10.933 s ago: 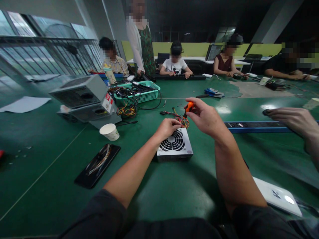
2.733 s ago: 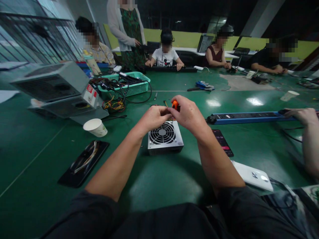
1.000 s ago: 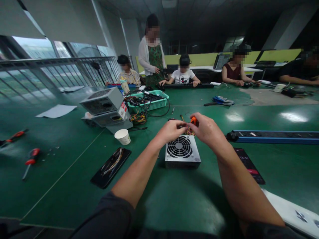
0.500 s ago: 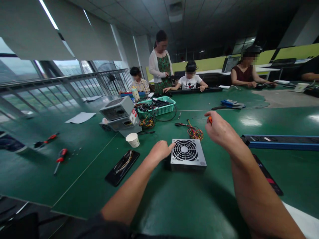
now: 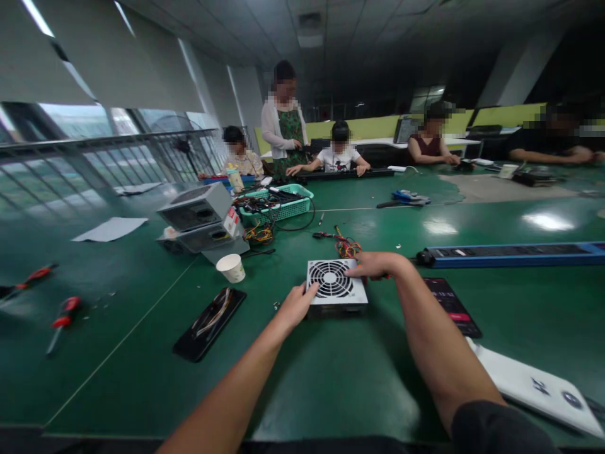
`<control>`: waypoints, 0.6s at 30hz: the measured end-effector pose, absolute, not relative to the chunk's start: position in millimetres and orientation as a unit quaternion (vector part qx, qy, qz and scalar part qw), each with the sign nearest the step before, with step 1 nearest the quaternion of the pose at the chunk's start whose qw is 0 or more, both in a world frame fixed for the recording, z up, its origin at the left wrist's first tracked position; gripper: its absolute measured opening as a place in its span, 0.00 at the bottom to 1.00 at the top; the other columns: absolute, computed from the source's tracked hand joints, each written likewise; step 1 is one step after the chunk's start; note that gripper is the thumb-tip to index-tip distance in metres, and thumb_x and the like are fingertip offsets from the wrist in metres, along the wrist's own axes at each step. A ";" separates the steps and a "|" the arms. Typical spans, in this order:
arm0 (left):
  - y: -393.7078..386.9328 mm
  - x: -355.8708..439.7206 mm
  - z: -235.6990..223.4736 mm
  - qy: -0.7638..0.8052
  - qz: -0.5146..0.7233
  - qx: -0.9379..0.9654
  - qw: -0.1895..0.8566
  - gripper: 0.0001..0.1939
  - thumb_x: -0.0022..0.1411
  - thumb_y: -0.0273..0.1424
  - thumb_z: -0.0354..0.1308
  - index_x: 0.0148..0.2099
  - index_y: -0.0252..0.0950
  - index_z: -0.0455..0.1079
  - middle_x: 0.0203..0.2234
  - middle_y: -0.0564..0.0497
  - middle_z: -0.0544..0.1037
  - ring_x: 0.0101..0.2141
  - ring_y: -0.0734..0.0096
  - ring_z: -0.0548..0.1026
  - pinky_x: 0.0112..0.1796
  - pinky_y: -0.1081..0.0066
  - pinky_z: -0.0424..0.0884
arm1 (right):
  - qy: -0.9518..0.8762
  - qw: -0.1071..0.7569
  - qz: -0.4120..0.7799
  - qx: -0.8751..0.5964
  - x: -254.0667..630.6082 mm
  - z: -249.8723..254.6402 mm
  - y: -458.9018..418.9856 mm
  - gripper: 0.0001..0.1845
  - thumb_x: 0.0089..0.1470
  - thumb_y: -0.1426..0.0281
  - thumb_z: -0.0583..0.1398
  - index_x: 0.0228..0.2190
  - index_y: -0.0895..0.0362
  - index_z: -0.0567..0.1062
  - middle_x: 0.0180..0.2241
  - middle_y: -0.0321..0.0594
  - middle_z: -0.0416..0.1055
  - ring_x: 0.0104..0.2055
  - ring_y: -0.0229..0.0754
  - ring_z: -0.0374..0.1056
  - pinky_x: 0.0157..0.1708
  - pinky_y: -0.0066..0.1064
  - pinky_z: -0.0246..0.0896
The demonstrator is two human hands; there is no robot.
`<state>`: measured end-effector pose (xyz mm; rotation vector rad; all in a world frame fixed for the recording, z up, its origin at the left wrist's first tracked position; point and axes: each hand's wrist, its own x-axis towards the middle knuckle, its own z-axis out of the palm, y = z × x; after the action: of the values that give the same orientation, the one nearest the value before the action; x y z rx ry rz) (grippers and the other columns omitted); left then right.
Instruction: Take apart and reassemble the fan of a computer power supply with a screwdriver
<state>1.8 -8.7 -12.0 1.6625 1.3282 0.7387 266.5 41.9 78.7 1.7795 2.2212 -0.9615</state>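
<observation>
A silver computer power supply (image 5: pixel 329 277) lies on the green table in front of me, fan grille up. My left hand (image 5: pixel 297 304) grips its near left side, thumb on the top edge and fingers hidden along the side. My right hand (image 5: pixel 377 265) is at its far right corner, finger and thumb reaching onto the grille's edge. Bits of orange show at this hand, from the screwdriver tucked in it; most of that tool is hidden. Behind the unit its red, yellow and black cables (image 5: pixel 347 246) lie bunched.
Left stand a paper cup (image 5: pixel 230 268), a black tray (image 5: pixel 209 325) with wires, stacked power supplies (image 5: pixel 201 217) and a red-handled screwdriver (image 5: pixel 66 312). A green basket (image 5: pixel 293 208) of cables is behind. Right are a power strip (image 5: pixel 515 255), phone (image 5: pixel 454 307) and white device (image 5: pixel 539 384). Several people sit opposite.
My hands were together over the unit's far edge, then parted. My left hand has come to its near left side, and my right hand, raised off to the right, has come down onto its right side.
</observation>
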 end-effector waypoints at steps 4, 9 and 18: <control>-7.7 -1.7 -25.1 0.542 0.332 0.633 0.442 0.35 0.65 0.56 0.49 0.61 0.36 0.71 0.61 0.42 0.71 0.63 0.51 0.66 0.64 0.56 0.56 | 0.737 0.055 -0.327 0.589 263.2 78.4 45.2 0.38 0.48 0.35 0.58 0.35 0.59 0.73 0.23 0.38 0.70 0.20 0.36 0.62 0.19 0.29 0.54; -15.8 -1.2 -26.1 0.520 0.364 0.642 0.430 0.35 0.67 0.54 0.49 0.68 0.41 0.63 0.67 0.47 0.63 0.68 0.57 0.58 0.68 0.59 0.47 | 0.741 0.030 -0.337 0.579 259.6 77.2 46.0 0.33 0.50 0.38 0.59 0.31 0.59 0.72 0.23 0.39 0.71 0.20 0.36 0.64 0.19 0.28 0.55; -25.3 8.0 -18.1 0.467 0.452 0.554 0.520 0.38 0.66 0.51 0.55 0.72 0.48 0.52 0.69 0.54 0.57 0.69 0.57 0.53 0.69 0.57 0.46 | 0.757 -0.051 -0.323 0.566 260.1 98.7 33.7 0.32 0.53 0.44 0.60 0.44 0.59 0.69 0.24 0.38 0.74 0.21 0.38 0.68 0.18 0.27 0.56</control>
<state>8.0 -25.3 -18.1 1.3279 1.1197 1.0839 260.1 33.7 98.7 1.8368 2.4582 -1.0484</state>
